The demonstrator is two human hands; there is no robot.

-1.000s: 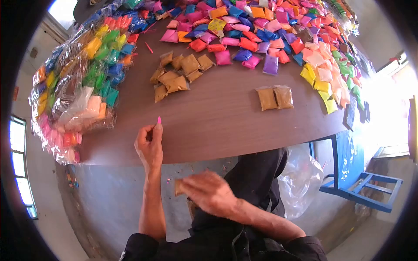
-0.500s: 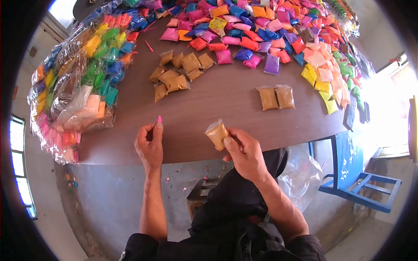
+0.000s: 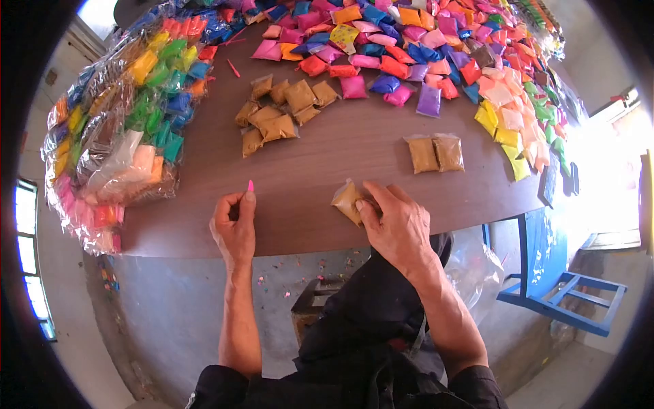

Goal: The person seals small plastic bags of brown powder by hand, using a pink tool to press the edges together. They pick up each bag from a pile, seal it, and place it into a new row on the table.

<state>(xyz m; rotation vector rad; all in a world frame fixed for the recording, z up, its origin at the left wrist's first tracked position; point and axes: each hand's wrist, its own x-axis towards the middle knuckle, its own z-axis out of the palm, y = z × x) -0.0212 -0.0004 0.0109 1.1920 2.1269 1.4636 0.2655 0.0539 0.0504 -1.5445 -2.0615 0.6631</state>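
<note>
Two hands (image 3: 235,228), one pink stick (image 3: 249,187), one held packet (image 3: 346,199).

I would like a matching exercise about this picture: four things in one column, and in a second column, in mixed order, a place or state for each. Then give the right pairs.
Things
1. left hand
2. right hand
3. pair of brown packets
4. blue chair

Places or states
A. stands to the right of the table
B. pinches a pink stick
C. lies on the table, apart from both hands
D. holds a brown packet

Pairs: 1-B, 2-D, 3-C, 4-A
</note>
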